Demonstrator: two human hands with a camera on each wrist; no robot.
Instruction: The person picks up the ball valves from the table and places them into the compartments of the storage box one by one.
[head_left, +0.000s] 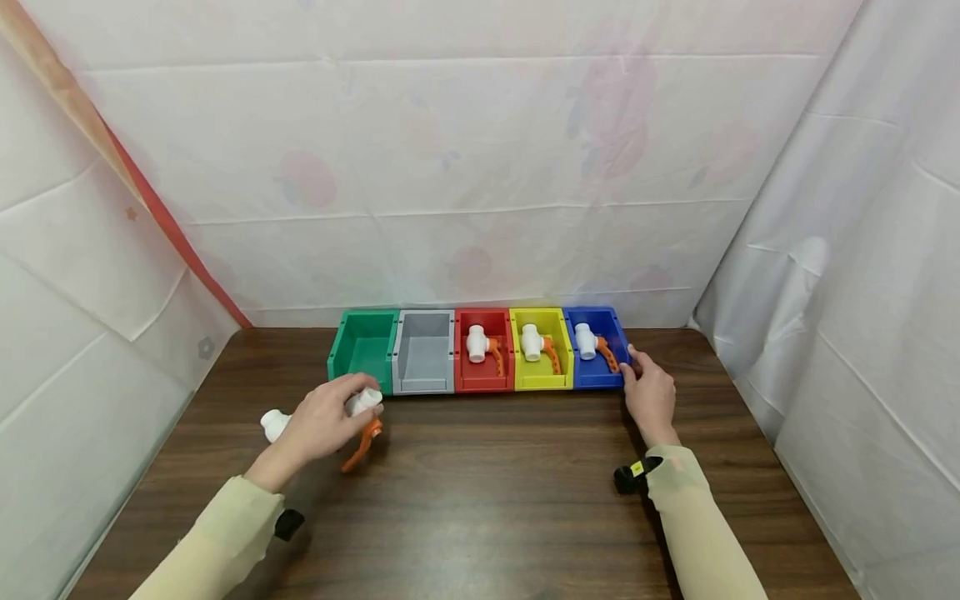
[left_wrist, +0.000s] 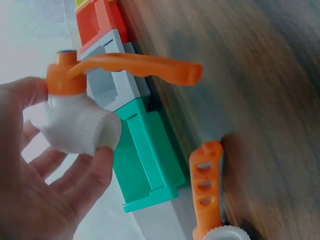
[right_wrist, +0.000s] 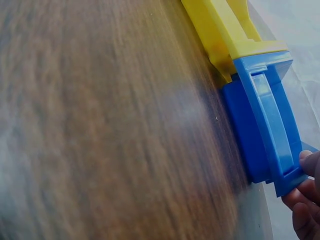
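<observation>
My left hand (head_left: 322,417) holds a white ball valve (left_wrist: 80,122) with an orange lever handle, fingers and thumb around its white body. It is raised over the table, in front of the green bin (left_wrist: 145,155). Below it lies a second ball valve (head_left: 274,425), partly hidden by the hand in the head view; its orange handle (left_wrist: 206,187) shows in the left wrist view. At the far right, my right hand (head_left: 651,392) pinches the side wall of the blue bin (right_wrist: 272,117) near its front corner, thumb and fingers on either side.
Along the back of the wooden table (head_left: 480,500) stands a row of joined bins. The gray bin (head_left: 425,358) and green bin hold nothing. One ball valve lies in each of the red bin (head_left: 480,382), yellow bin (head_left: 543,381) and blue bin. White curtains surround the table.
</observation>
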